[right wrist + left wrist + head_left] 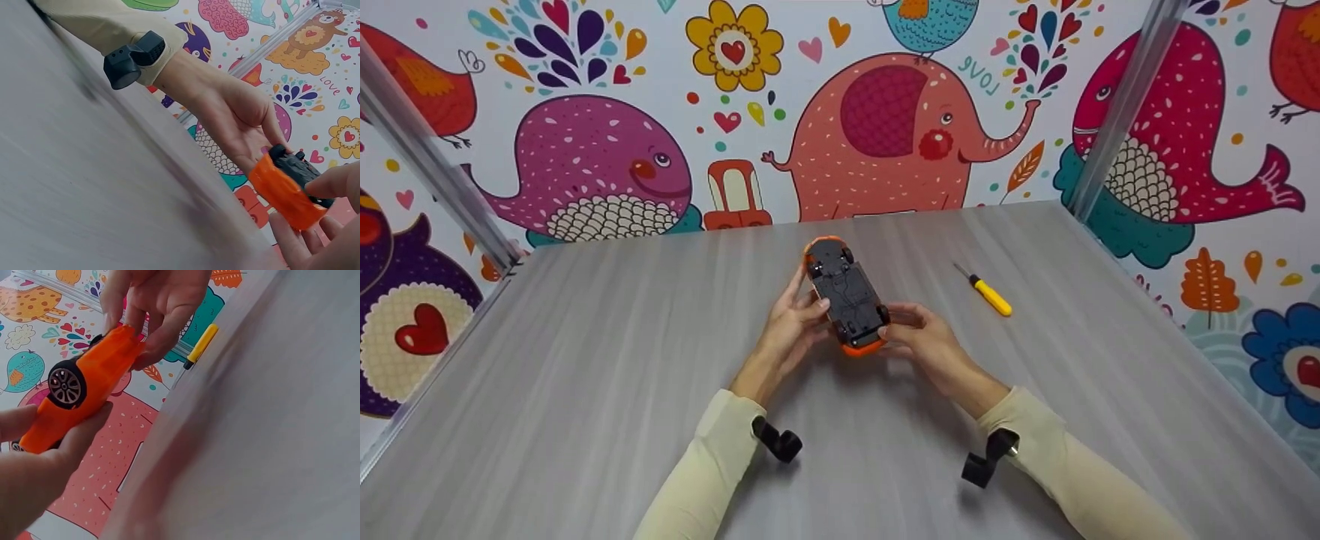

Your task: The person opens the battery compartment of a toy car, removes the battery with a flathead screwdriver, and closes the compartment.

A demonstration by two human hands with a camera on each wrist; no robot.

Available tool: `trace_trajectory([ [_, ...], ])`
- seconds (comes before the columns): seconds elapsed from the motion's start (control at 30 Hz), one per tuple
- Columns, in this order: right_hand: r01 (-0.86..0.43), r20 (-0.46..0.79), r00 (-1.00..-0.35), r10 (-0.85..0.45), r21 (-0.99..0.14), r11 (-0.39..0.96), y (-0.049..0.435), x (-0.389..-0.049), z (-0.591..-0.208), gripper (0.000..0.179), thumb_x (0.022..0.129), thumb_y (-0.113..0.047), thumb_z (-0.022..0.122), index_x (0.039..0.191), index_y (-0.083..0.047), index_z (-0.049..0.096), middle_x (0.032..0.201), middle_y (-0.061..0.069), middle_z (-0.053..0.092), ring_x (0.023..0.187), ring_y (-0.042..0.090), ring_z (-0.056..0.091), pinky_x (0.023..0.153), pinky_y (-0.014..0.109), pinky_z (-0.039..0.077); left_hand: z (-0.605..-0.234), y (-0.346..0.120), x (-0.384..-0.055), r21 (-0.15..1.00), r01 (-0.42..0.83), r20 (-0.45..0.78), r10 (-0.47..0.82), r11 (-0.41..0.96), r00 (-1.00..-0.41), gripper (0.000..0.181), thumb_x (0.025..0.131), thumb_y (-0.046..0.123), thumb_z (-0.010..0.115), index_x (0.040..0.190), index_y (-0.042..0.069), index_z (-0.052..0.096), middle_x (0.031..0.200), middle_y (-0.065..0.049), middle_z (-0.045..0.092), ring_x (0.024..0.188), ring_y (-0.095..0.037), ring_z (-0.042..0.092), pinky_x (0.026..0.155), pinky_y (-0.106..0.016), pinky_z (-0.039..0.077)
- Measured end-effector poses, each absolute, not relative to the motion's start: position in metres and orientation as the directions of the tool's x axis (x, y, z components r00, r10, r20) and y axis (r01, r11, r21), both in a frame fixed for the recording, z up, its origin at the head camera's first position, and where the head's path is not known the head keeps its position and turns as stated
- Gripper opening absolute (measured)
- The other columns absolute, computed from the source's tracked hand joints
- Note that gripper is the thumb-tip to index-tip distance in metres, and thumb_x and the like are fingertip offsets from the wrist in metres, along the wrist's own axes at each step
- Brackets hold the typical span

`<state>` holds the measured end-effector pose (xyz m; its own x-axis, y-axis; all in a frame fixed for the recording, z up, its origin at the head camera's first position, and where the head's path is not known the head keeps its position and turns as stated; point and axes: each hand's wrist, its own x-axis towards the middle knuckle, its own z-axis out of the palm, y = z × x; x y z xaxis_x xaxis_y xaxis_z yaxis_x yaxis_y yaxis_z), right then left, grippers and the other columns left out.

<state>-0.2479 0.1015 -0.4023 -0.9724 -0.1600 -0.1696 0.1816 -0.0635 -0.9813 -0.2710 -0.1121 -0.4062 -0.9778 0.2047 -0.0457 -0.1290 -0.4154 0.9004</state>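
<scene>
An orange toy car (851,296) is held above the table with its black underside turned up toward the head camera. Along its left side my left hand (787,330) grips it, thumb on the edge of the underside. My right hand (926,341) pinches the near right end, by a wheel. The left wrist view shows the car's orange side and a spoked wheel (67,387). In the right wrist view one orange end of the car (287,194) faces the camera, between both hands. A screwdriver (990,294) with a yellow handle lies on the table, right of the car.
The grey wood-grain table (607,360) spreads around both arms. Behind it stands a wall (645,45) printed with cartoon animals, and metal posts (1125,112) rise at the far corners. A black wrist camera (990,457) sticks out from each sleeve.
</scene>
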Motion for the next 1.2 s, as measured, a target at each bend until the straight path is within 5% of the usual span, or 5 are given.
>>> trace_trajectory([
  [0.13, 0.159, -0.157, -0.973, -0.168, -0.987, 0.003, 0.106, -0.250, -0.397, 0.051, 0.090, -0.003, 0.063, 0.140, -0.005, 0.051, 0.140, 0.019, 0.053, 0.109, 0.024, 0.065, 0.104, 0.050, 0.050, -0.407, -0.113, -0.272, 0.900, -0.127, -0.040, 0.209, -0.418, -0.977, 0.083, 0.098, -0.003, 0.052, 0.162, 0.030, 0.011, 0.158, -0.017, 0.040, 0.118, -0.027, 0.063, 0.092, -0.045, 0.055],
  [0.27, 0.123, -0.133, -0.973, -0.188, -0.990, 0.063, 0.110, -0.251, -0.391, 0.052, 0.092, -0.005, 0.062, 0.143, -0.008, 0.050, 0.146, 0.019, 0.049, 0.120, 0.030, 0.061, 0.109, 0.051, 0.046, -0.409, -0.113, -0.273, 0.897, -0.133, -0.039, 0.226, -0.420, -0.973, 0.081, 0.098, -0.004, 0.051, 0.162, 0.030, 0.014, 0.159, -0.016, 0.040, 0.120, -0.028, 0.062, 0.102, -0.053, 0.050],
  [0.4, 0.066, -0.094, -0.973, -0.211, -0.988, 0.137, 0.112, -0.256, -0.385, 0.052, 0.093, -0.008, 0.064, 0.143, -0.011, 0.051, 0.148, 0.020, 0.046, 0.123, 0.031, 0.059, 0.108, 0.051, 0.047, -0.409, -0.112, -0.273, 0.900, -0.151, -0.055, 0.236, -0.410, -0.970, 0.080, 0.098, -0.003, 0.051, 0.162, 0.030, 0.015, 0.158, -0.016, 0.040, 0.122, -0.029, 0.061, 0.108, -0.058, 0.045],
  [0.73, -0.178, 0.048, -0.955, -0.292, -0.882, 0.437, 0.106, -0.283, -0.371, 0.051, 0.093, -0.018, 0.068, 0.142, -0.019, 0.055, 0.145, 0.015, 0.048, 0.134, 0.035, 0.050, 0.105, 0.053, 0.049, -0.410, -0.114, -0.273, 0.914, -0.162, -0.079, 0.229, -0.372, -0.970, 0.073, 0.101, 0.001, 0.049, 0.161, 0.029, 0.020, 0.157, -0.013, 0.043, 0.117, -0.028, 0.065, 0.102, -0.051, 0.052],
  [1.2, -0.253, 0.048, -0.925, -0.377, -0.817, 0.518, 0.098, -0.298, -0.362, 0.048, 0.094, -0.024, 0.071, 0.140, -0.022, 0.058, 0.147, 0.018, 0.040, 0.133, 0.035, 0.053, 0.101, 0.052, 0.052, -0.410, -0.117, -0.274, 0.923, -0.174, -0.099, 0.225, -0.343, -0.969, 0.058, 0.104, 0.008, 0.045, 0.158, 0.025, 0.031, 0.152, -0.016, 0.048, 0.112, -0.023, 0.067, 0.094, -0.042, 0.056],
])
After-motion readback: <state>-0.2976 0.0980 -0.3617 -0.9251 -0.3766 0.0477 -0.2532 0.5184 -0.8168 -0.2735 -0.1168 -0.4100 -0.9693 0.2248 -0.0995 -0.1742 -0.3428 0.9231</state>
